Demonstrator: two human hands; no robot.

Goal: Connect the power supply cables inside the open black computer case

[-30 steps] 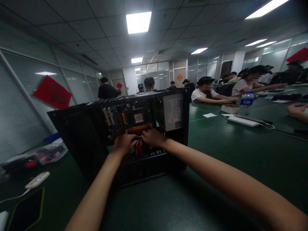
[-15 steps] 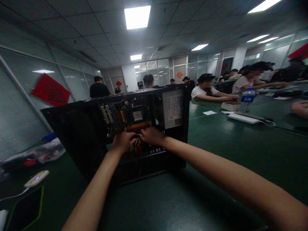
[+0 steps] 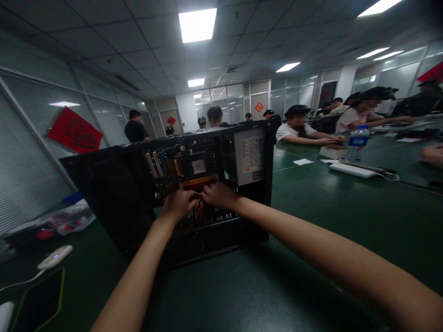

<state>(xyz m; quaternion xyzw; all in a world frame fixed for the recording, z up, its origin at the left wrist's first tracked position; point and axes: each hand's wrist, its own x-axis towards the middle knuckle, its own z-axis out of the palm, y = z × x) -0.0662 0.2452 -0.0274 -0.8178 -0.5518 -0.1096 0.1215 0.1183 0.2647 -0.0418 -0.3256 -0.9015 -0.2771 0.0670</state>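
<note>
An open black computer case (image 3: 104,198) stands upright on the table, its inside facing me. Its motherboard (image 3: 198,167) shows, with orange-yellow memory slots (image 3: 199,182) along the lower edge. Just below those slots are both my hands, close together. My left hand (image 3: 178,203) has bent fingers, its thumb pointing toward the right hand. My right hand (image 3: 218,194) is closed, fingers curled at the board's edge. Red, yellow and dark cables (image 3: 200,212) rise to the gap between my hands. What the fingertips grip is hidden. A silver power supply (image 3: 251,154) sits at upper right.
On the green table (image 3: 311,216) to the right are a water bottle (image 3: 358,140), a small box (image 3: 333,151) and a white device (image 3: 353,169). At left lie a phone (image 3: 41,299), a white corded gadget (image 3: 55,257) and a plastic bag (image 3: 51,226). People sit beyond.
My hands stay at nearly the same spot below the memory slots. The view has shifted very slightly. A standing person in the background has turned.
</note>
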